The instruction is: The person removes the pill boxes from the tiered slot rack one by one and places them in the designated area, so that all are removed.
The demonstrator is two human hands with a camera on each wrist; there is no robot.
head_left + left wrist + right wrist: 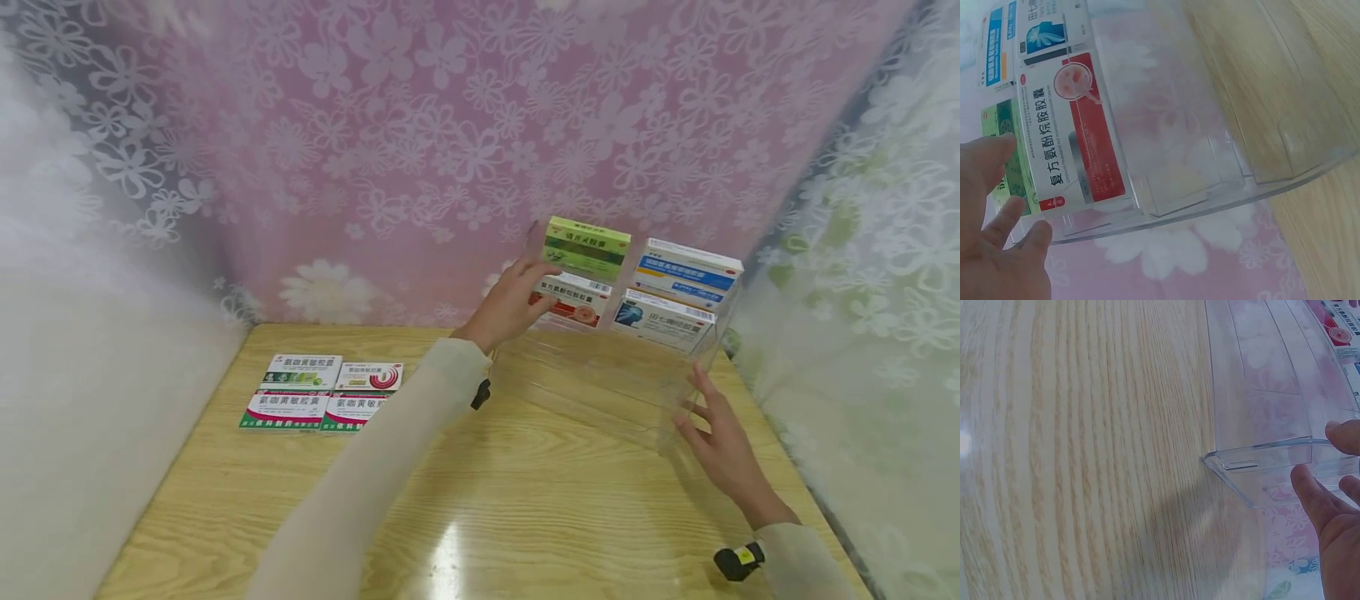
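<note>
A clear plastic tiered rack [585, 375] stands on the table, medicine boxes in its upper tiers. My left hand [510, 304] is at the rack's left side, its fingers loosely spread by a green box [587, 250] and a red-and-white box [573, 300]. In the left wrist view the thumb overlaps the green box [1007, 159]; contact is unclear. To the right sit a blue-and-white box [686, 273] and a white box with a blue picture [663, 322]. My right hand [723, 446] touches the rack's right side wall [1279, 455] with loosely bent fingers.
Several medicine boxes [288, 408] lie in two rows at the left of the wooden table [480, 500]. Flowered pink cloth [420, 167] hangs behind, with pale cloth [870, 333] along the right side. The rack's lower tiers show bare plastic.
</note>
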